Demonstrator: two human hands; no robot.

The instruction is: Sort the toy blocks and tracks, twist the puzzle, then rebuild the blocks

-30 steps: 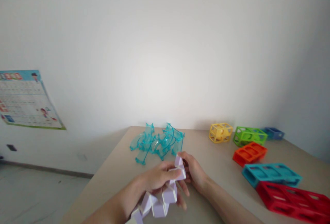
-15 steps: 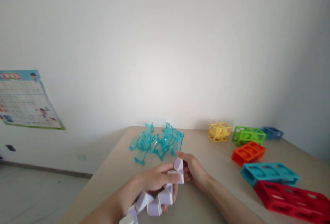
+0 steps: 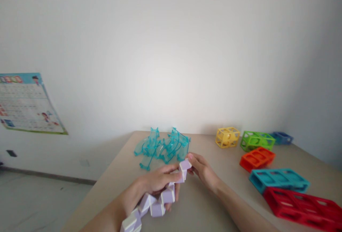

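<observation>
A chain of lilac and white wedge blocks (image 3: 157, 203), a twisting snake toy, is held over the near part of the table. My left hand (image 3: 156, 182) is closed round the chain's middle, thumb on top. My right hand (image 3: 201, 169) pinches the chain's far end piece (image 3: 185, 165) between thumb and fingers. The chain's near end hangs down toward the bottom edge of the view. A heap of clear teal plastic pieces (image 3: 162, 146) lies just beyond my hands.
Open-frame blocks lie on the beige table (image 3: 213, 210) at right: yellow (image 3: 227, 137), green (image 3: 257, 140), dark blue (image 3: 283, 138), orange (image 3: 257, 158), long teal (image 3: 279, 180), long red (image 3: 303, 207). White wall behind; poster (image 3: 25, 103) at left; table's left edge drops to the floor.
The end piece has been turned by my right hand and now tilts flatter. The chain has dropped slightly and stretched out further toward the lower left.
</observation>
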